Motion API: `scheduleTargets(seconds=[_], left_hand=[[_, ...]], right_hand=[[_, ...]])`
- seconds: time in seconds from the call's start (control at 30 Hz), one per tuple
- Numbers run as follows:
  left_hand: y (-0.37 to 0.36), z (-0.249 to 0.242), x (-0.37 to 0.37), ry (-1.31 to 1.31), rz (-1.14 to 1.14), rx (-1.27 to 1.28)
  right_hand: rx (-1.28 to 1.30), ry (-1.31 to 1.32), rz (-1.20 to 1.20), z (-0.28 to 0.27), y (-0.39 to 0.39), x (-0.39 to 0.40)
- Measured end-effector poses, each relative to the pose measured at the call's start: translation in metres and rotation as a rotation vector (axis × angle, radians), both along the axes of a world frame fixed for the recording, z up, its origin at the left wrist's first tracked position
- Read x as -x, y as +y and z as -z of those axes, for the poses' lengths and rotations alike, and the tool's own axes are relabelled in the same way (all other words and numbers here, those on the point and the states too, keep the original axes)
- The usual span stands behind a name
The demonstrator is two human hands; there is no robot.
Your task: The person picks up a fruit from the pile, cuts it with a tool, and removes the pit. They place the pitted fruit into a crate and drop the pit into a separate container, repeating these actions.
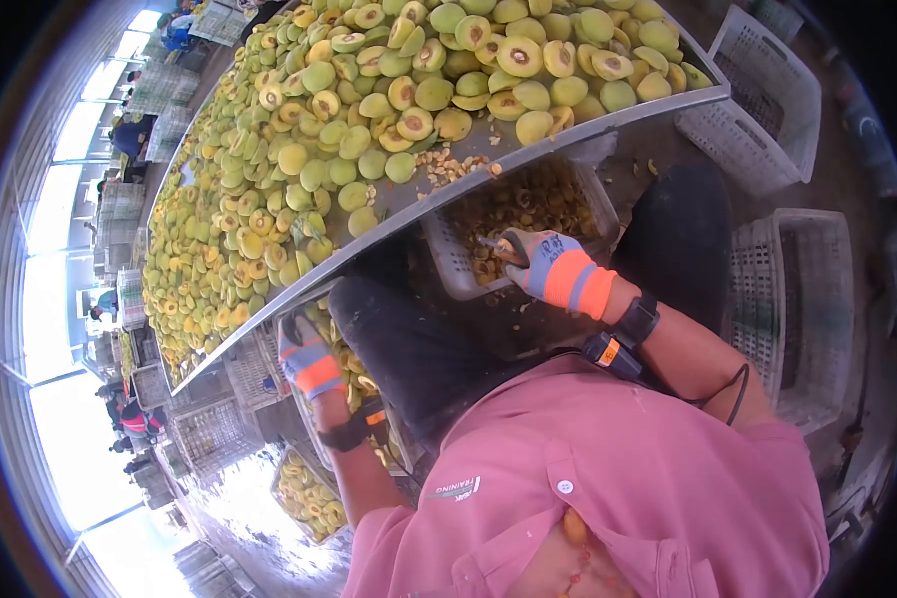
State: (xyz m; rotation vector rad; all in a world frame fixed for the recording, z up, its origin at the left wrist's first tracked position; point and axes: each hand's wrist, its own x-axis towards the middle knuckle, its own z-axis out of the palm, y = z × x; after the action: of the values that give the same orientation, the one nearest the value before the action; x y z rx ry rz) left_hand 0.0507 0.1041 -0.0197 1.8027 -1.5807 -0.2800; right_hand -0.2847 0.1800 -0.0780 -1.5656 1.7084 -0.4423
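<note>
Right hand (553,267), fingers curled around a small tool over the crate (448,261) under the table (608,135); left hand (307,357) below table, grip unclear. Shirt (457,489) reads "TRAINING".

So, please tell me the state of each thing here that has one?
Table: heaped with halved fruit.
Pit crate: part full.
Right hand: gloved, over the pit crate.
Left hand: gloved, low at a fruit crate.
White crates: look empty.

The left hand's fingers (294,334) are hidden behind the table edge (389,221).
</note>
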Motion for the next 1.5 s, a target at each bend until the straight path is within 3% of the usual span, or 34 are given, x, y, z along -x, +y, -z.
scheduleTargets(seconds=[0.1, 0.2, 0.27, 0.33, 0.47, 0.57, 0.67, 0.73, 0.83, 0.93, 0.97, 1.07, 1.13, 1.17, 1.2, 1.27, 1.3, 1.37, 1.47, 1.5], left_hand=[[0.002, -0.008, -0.037, -1.006, -0.265, -0.194], [-0.020, -0.001, -0.016, -0.780, -0.047, 0.034], [-0.043, -0.005, 0.036, -0.469, 0.179, -0.041], [-0.073, 0.002, 0.088, -0.333, 0.366, 0.017], [-0.152, 0.027, 0.176, -0.461, 0.508, -0.040], [-0.183, 0.048, 0.223, -0.765, 0.504, -0.054], [-0.190, 0.046, 0.246, -0.826, 0.425, -0.240], [-0.193, 0.058, 0.240, -0.604, 0.445, -0.206], [-0.203, 0.083, 0.219, -0.298, 0.488, -0.055], [-0.176, 0.060, 0.218, -0.107, 0.486, -0.097], [-0.167, 0.060, 0.217, 0.149, 0.545, -0.038], [-0.144, 0.044, 0.192, 0.505, 0.718, -0.180], [-0.099, 0.026, 0.186, 0.672, 0.713, -0.278], [-0.084, 0.029, 0.180, 0.773, 0.704, -0.322], [-0.076, 0.034, 0.173, 0.456, 0.860, -0.138], [-0.059, 0.043, 0.160, -0.187, 0.935, 0.410], [-0.049, 0.052, 0.162, 0.054, 0.869, 0.227], [-0.030, 0.059, 0.167, 0.044, 0.747, 0.157], [-0.024, 0.053, 0.176, -0.136, 0.835, 0.330], [-0.020, 0.053, 0.181, 0.103, 0.818, 0.173]], right_hand=[[0.092, -0.084, 0.003, 0.007, 0.002, -0.003], [0.181, -0.162, -0.008, 0.014, 0.004, -0.013], [0.152, -0.216, 0.001, 0.005, 0.003, -0.012], [0.099, -0.226, 0.032, -0.007, 0.001, -0.006], [-0.009, -0.236, 0.094, 0.004, -0.002, 0.003], [0.171, -0.069, 0.110, 0.019, -0.004, 0.005], [0.299, -0.002, 0.143, 0.029, -0.001, 0.006], [0.101, 0.020, -0.094, 0.004, -0.004, 0.020], [0.133, -0.155, 0.036, -0.002, -0.004, 0.016], [0.133, -0.319, 0.172, -0.002, -0.005, 0.017], [0.191, -0.383, 0.210, -0.001, -0.005, 0.018], [0.325, -0.512, 0.278, 0.003, -0.007, 0.020], [0.382, -0.594, 0.317, 0.014, -0.010, 0.016], [0.390, -0.756, 0.335, 0.011, -0.010, 0.013], [0.333, -0.824, 0.340, 0.008, -0.010, 0.010], [0.204, -0.966, 0.348, 0.005, -0.009, 0.000], [0.109, -1.017, 0.349, 0.001, -0.008, -0.003], [0.156, -1.085, 0.305, 0.007, -0.008, -0.011], [0.156, -1.134, 0.305, 0.013, -0.007, -0.016], [0.144, -1.144, 0.316, 0.014, -0.006, -0.016]])
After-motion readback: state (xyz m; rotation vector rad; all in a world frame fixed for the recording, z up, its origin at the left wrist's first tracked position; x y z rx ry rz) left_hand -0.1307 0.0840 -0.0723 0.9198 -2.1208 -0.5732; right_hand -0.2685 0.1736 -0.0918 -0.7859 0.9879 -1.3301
